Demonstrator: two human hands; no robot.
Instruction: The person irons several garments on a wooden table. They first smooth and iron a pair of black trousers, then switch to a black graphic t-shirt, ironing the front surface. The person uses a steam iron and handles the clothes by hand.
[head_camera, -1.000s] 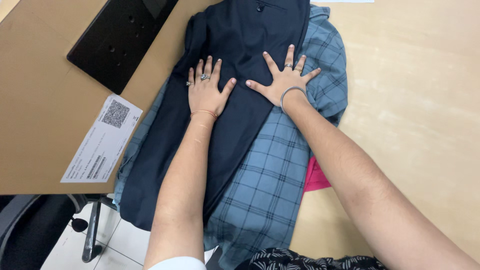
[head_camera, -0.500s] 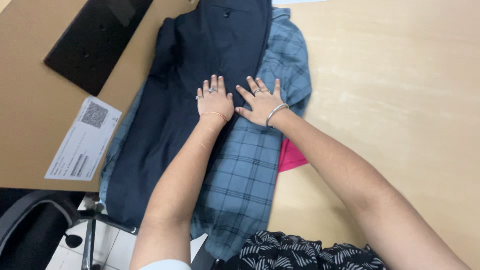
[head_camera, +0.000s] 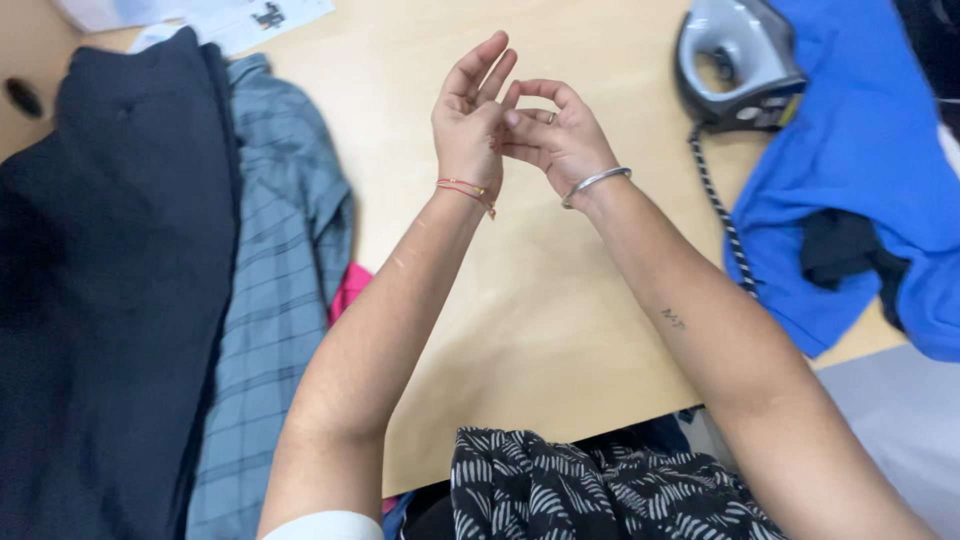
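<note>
The left hand and the right hand are raised together above the bare middle of the pale wooden desk, touching each other. The left hand stands palm-up with its fingers loosely straight; the right hand's fingers curl against the left palm near the base of the fingers, seemingly pinching or rubbing something small there, though what, if anything, sits between them cannot be told. Neither hand holds any cloth.

The nearest clothes lie well to the left: a dark navy garment spread flat on top of a grey-blue checked shirt, with a corner of bright pink fabric peeking out beneath the shirt's edge. Part of this stack appears to hang over the near edge of the desk, so with no hand on it the weight of the overhang could drag the pile off, or at least pull the smoothed layers out of line.

To the right, a grey and silver clothes iron sits at the edge of a crumpled bright blue garment, its striped braided cord running across the desk close beside the right forearm. If the iron is hot, contact with that blue cloth could scorch it; an elbow swinging outward could catch the cord and tug the iron.
</note>
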